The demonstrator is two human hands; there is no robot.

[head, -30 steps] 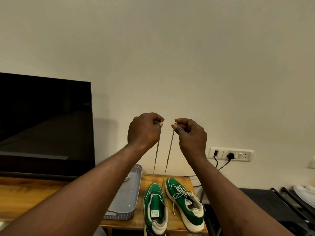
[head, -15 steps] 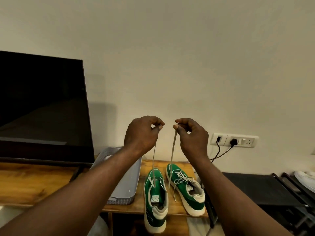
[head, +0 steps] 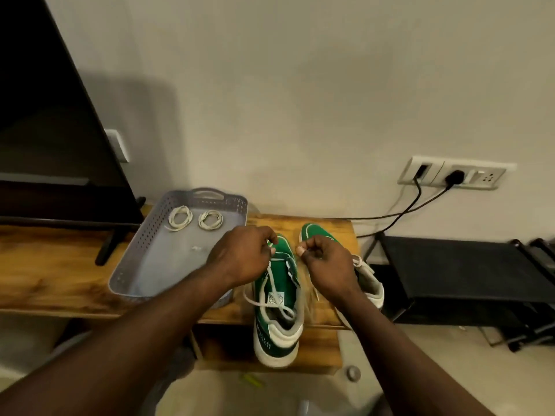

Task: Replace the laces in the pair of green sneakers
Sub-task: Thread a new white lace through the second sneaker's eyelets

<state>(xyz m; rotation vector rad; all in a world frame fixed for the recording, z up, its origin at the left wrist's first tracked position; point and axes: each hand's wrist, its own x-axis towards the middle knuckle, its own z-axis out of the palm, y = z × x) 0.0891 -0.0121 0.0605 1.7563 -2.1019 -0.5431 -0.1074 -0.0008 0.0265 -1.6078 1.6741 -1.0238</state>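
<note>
Two green sneakers with white soles stand side by side on the wooden table [head: 54, 274]. The left sneaker [head: 277, 301] has its heel over the table's front edge, and a white lace [head: 271, 282] runs slack over its tongue. My left hand [head: 240, 256] pinches one end of that lace above the toe. My right hand [head: 326, 262] pinches the other end and hides much of the right sneaker [head: 318, 232], which has its own lace threaded. Two coiled white laces [head: 180, 217] [head: 210, 219] lie in the grey tray [head: 144, 259].
A dark television [head: 51, 121] stands at the left on the table. A wall socket [head: 453, 174] at the right has two black cables plugged in. A black rack [head: 456, 268] stands right of the table. Small bits lie on the floor below.
Both hands have come down from chest height to just above the left sneaker, and the lace that was pulled taut upward now lies slack. The view has tilted downward.
</note>
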